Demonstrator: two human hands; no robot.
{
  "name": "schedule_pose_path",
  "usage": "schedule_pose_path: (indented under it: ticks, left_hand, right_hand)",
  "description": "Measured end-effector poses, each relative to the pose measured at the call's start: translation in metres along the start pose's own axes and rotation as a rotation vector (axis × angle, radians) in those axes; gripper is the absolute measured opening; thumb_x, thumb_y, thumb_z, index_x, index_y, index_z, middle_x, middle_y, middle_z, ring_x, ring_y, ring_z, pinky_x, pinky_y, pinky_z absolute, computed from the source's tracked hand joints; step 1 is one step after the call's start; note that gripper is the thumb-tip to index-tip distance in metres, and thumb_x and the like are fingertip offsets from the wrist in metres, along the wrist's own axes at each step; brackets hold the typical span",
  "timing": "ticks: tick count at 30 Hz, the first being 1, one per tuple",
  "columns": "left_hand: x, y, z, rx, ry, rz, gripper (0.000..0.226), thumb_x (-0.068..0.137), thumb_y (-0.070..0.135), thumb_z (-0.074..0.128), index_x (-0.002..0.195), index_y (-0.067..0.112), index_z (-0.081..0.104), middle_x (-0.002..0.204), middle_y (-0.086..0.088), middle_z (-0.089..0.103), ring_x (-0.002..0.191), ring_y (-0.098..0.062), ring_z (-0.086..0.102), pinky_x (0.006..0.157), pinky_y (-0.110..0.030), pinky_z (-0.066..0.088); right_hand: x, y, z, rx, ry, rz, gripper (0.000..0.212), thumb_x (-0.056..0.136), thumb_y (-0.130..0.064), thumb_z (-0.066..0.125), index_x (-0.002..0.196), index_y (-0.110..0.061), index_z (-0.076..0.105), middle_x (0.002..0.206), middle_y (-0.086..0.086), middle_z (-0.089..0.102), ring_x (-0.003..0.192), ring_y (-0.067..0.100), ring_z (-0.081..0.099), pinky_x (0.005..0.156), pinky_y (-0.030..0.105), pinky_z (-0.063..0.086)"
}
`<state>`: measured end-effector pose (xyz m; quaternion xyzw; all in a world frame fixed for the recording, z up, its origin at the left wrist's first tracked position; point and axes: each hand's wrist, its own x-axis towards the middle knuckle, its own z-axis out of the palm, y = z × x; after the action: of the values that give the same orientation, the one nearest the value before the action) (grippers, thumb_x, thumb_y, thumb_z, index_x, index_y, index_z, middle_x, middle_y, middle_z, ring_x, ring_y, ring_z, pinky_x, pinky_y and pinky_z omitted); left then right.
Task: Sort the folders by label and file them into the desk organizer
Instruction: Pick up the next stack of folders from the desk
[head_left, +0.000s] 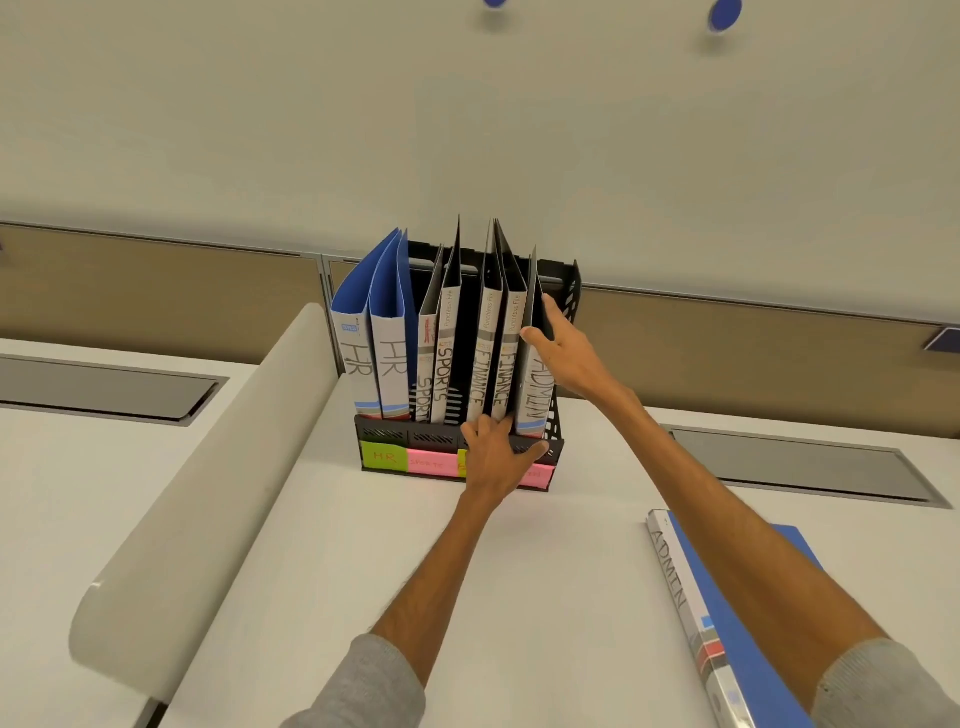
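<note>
This is an office. A white table (571, 545) has grey cable-access flaps (800, 462) set flush in its top and a rounded divider panel (208, 493) at the left. A black desk organizer (569, 291) holds upright folders (358, 364) hand-lettered HR, SPORTS, FINANCE and ADMIN, with coloured sticky notes (384, 456) on its front.

black slotted plastic desk organizer (384, 432) | blue card HR folders (387, 291), white spines | lime-green sticky note (383, 456) | pink sticky note (431, 462) | plain white desk (571, 571), pretty much it
</note>
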<state>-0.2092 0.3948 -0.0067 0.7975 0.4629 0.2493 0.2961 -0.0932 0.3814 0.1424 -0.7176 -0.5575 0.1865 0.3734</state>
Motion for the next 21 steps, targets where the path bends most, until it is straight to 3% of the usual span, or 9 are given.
schedule_pose_path:
  ticks: [5, 8, 12, 15, 21]
  left_hand:
    - [-0.013, -0.005, -0.006, -0.196, 0.044, 0.085, 0.066, 0.084, 0.041, 0.071, 0.141, 0.019, 0.047, 0.129, -0.005, 0.047, 0.124, -0.022, 0.031, 0.104, -0.035, 0.038]
    - [-0.028, -0.011, -0.009, -0.346, 0.069, 0.143, 0.056, 0.086, 0.026, 0.071, 0.138, 0.021, 0.050, 0.137, -0.001, 0.048, 0.131, -0.015, 0.037, 0.110, -0.032, 0.034]
    - [-0.045, -0.007, -0.017, -0.367, 0.078, 0.154, 0.049, 0.087, 0.023, 0.069, 0.133, 0.020, 0.054, 0.133, 0.004, 0.053, 0.126, -0.011, 0.046, 0.107, -0.032, 0.040]
    - [-0.060, -0.002, -0.024, -0.385, 0.103, 0.136, 0.045, 0.086, 0.019, 0.069, 0.129, 0.019, 0.056, 0.121, 0.006, 0.058, 0.110, -0.009, 0.054, 0.097, -0.032, 0.049]
    - [-0.091, 0.015, -0.020, -0.349, 0.077, 0.103, 0.037, 0.085, 0.018, 0.068, 0.122, 0.018, 0.059, 0.098, 0.002, 0.065, 0.091, -0.013, 0.061, 0.084, -0.037, 0.053]
  right_hand:
    - [-0.001, -0.001, -0.001, -0.024, -0.014, -0.009, 0.076, 0.098, -0.050, 0.043, 0.156, -0.029, -0.003, 0.163, -0.001, 0.012, 0.137, 0.026, 0.041, 0.113, 0.051, 0.030]
    - [-0.005, -0.001, -0.002, 0.016, -0.013, 0.044, 0.081, 0.096, -0.057, 0.041, 0.154, -0.031, -0.008, 0.159, 0.008, 0.027, 0.125, 0.026, 0.053, 0.107, 0.049, 0.037]
    - [-0.022, 0.002, -0.006, 0.309, 0.020, 0.161, 0.076, 0.096, -0.061, 0.035, 0.155, -0.030, 0.000, 0.159, 0.006, 0.027, 0.141, 0.029, 0.036, 0.111, 0.055, 0.034]
    - [-0.047, 0.010, -0.009, 0.487, 0.025, 0.213, 0.057, 0.097, -0.062, 0.028, 0.145, -0.030, 0.030, 0.148, 0.003, 0.043, 0.141, 0.026, 0.036, 0.102, 0.055, 0.040]
    - [-0.101, 0.033, -0.017, 0.465, 0.021, 0.350, 0.071, 0.096, -0.065, 0.023, 0.151, -0.020, 0.031, 0.152, 0.013, 0.040, 0.139, 0.028, 0.039, 0.109, 0.059, 0.035]
